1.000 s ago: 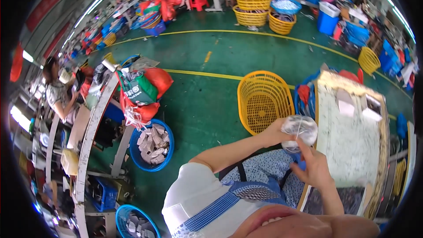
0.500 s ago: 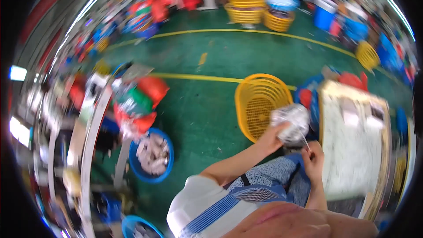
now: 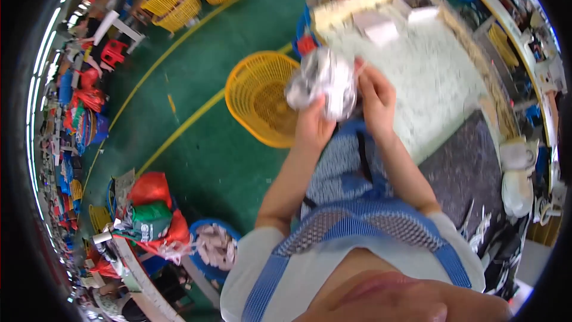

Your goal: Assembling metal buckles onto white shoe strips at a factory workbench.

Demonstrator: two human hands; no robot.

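My left hand is closed on the lower edge of a shiny clear plastic bag with whitish contents that I cannot make out. To the bag's right, my right hand is closed with thumb and fingers pinched together near the bag's edge. Whatever it pinches is too small and blurred to name. Both hands are in front of my body, between a yellow plastic basket on the floor and a pale-topped worktable.
Two small white boxes lie at the table's far end; a dark sheet covers its near part. At the lower left, a blue tub holds pale pieces beside red bags. Stacked yellow baskets stand far left on the green floor.
My view and body have turned right toward the worktable. The bag has come along in my left hand. A thin white strand at my right fingers earlier no longer shows clearly.
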